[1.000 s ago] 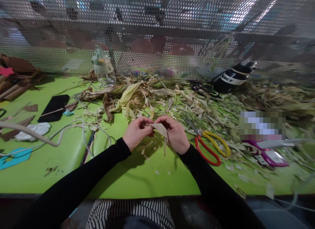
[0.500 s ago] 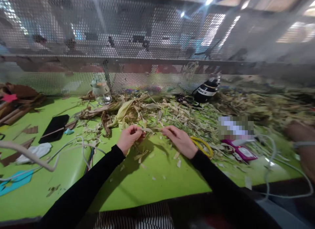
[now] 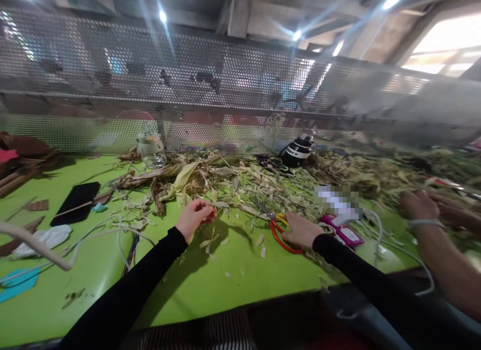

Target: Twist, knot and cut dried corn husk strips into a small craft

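My left hand (image 3: 194,218) is closed in a pinch above the green table (image 3: 210,285). A thin pale strip of dried corn husk (image 3: 222,204) pokes out from its fingertips. My right hand (image 3: 300,229) has its fingers on the scissors (image 3: 282,243), which have one red and one yellow handle loop. The scissors' blades point up and left, into husk scraps. Just behind my left hand lies a larger yellow-green husk (image 3: 183,179). Small husk bits are scattered on the table between both hands.
A clear bottle (image 3: 152,148) and a black bottle (image 3: 297,150) stand before the perforated metal screen (image 3: 210,89). On the left are a black phone (image 3: 76,202), white tissue (image 3: 47,239) and cables. A pink object (image 3: 341,230) lies right. Another person's hand (image 3: 419,209) reaches into the husk heap.
My right hand has moved right from beside the left hand onto the scissors. My left hand keeps its pinch. The view has tilted up, and the other person's hand shows more fully.
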`<state>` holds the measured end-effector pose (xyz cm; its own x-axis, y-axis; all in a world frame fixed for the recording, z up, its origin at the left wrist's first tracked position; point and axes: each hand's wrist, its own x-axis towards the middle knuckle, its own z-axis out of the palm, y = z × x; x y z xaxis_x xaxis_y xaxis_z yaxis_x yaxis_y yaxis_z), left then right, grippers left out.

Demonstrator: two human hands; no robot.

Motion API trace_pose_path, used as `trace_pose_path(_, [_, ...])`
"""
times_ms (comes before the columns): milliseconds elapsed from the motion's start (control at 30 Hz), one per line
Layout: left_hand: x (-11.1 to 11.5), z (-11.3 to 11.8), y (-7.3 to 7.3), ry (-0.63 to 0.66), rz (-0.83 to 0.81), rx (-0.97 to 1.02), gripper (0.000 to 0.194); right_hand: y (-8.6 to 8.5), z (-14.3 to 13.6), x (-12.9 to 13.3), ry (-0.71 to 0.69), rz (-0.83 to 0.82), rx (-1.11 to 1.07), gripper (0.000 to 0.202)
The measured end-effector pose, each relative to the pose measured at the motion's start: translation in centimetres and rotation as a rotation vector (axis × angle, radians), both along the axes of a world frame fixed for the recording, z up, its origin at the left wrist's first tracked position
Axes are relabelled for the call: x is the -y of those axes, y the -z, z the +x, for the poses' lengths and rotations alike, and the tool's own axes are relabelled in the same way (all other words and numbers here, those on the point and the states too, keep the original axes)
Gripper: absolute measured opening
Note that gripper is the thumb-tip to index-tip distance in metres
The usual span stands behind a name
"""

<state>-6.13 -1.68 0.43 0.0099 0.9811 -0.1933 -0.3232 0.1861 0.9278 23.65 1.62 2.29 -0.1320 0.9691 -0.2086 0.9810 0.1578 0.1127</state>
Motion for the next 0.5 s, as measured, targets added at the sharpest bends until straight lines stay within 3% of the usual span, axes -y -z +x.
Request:
trace_pose_path(233, [-0.8,-0.5,1.1,-0.017,0.014,0.116,0.021,-1.2,1.0,0.1,0.025,-0.005,0.04,0.031])
trace_pose_path(367, [-0.8,-0.6,1.2,-0.031,-0.012,0.133,0.018,-3.5,1.9,-0.5,0.033,0.016,0.029,0.032])
trace_pose_path(500, [-0.7,-0.6,0.7,-0.043,-0.029,0.144,0.014,-6.2,2.1,-0.5,0.029,0.158,-0.055,0.041])
